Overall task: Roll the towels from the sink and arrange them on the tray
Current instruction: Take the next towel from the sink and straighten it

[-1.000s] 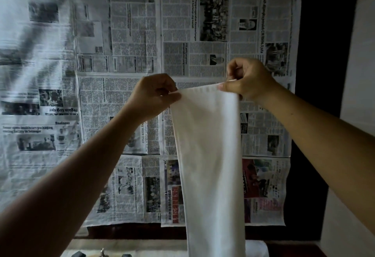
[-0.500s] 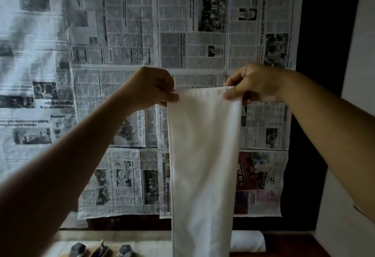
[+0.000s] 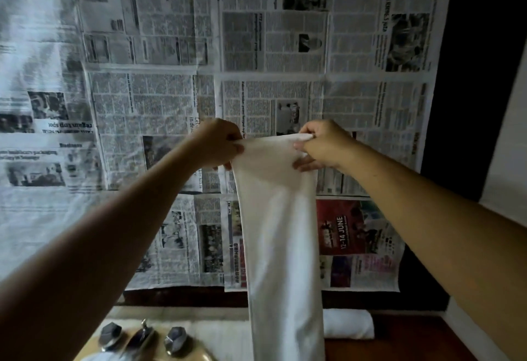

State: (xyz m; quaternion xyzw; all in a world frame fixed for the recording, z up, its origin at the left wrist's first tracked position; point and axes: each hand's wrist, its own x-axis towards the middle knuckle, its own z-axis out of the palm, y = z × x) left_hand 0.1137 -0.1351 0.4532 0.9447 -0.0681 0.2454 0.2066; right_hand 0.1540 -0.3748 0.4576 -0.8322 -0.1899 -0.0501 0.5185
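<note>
Two hands held one white towel up in front of the newspaper-covered wall, each at a top corner. The left hand pinched the left corner between thumb and curled fingers, and the right hand pinched the right corner the same way, so the short top edge ran level between them with a slight sag. From that grip the towel hung straight down as a narrow folded strip with its long axis upright. Its lower end ran out of the bottom of the view, so where it ended could not be told. Both hands stood at about the same height and equally far out, neither one nearer the towel. Low on the left, near the bottom edge, sat the tap handles of the sink. Low on the right, a rolled towel lay on dark reddish wood, its left end hidden behind the hanging strip; whether that wood was the tray could not be told. Judging from this, rolling would have to run along the hanging length, about an axis parallel to the edge between the hands, and the finished roll would go to the right, the right hand's side.
</note>
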